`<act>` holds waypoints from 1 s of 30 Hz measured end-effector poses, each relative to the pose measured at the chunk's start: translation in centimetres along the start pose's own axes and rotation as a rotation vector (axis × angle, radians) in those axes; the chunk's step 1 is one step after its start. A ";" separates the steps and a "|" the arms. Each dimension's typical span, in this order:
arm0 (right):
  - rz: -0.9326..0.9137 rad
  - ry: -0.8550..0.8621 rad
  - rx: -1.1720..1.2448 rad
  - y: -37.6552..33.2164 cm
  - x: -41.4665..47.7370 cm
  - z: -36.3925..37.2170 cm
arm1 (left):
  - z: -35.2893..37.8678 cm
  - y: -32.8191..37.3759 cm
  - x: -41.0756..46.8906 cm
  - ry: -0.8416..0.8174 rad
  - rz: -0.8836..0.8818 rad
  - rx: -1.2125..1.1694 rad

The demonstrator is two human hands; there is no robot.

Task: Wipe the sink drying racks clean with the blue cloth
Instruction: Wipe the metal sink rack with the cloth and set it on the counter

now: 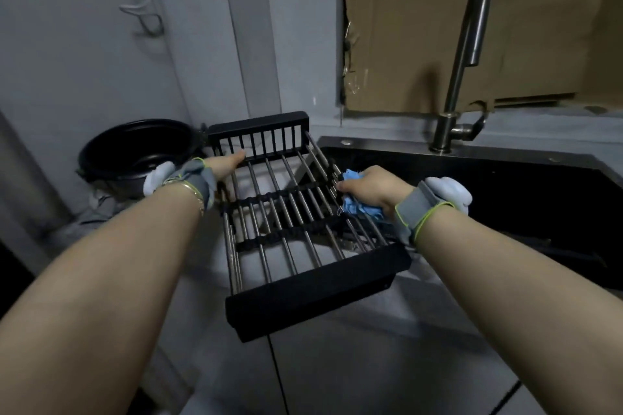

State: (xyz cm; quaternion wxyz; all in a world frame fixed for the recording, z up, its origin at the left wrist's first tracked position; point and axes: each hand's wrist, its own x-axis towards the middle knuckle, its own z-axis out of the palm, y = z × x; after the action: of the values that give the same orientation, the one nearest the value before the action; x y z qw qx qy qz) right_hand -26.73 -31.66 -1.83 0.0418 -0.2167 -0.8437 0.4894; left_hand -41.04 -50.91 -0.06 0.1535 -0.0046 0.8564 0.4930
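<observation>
Right hand: fingers curled round blue cloth, drying rack right edge.
Left hand: fingers straight, far-left corner.
Rods: run near-to-far.

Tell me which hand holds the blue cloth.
The right hand: it grips the bunched blue cloth against the drying rack's right edge. The left hand has no cloth and rests on the rack's far left corner.

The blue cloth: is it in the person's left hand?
No, the right hand grips the blue cloth at the right edge of the drying rack, while the left hand rests on its left side.
</observation>
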 end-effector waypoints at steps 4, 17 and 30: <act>0.008 -0.051 0.039 0.1 3.9 2.3 | 0.8 1.4 1.7 0.105 0.050 0.274; 0.205 -0.031 0.635 0.2 6.3 -7.0 | 12.9 10.3 -2.7 -0.099 0.196 0.167; 0.030 -0.150 0.328 2.5 -0.2 -19.4 | 23.2 17.0 -9.9 -1.012 -0.288 -0.491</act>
State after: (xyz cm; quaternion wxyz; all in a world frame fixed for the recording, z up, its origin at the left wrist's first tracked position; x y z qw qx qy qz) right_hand -20.24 -14.95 6.10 0.0062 -0.1825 -0.7498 0.6359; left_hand -28.32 -24.01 6.09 0.6037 0.0798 0.5279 0.5920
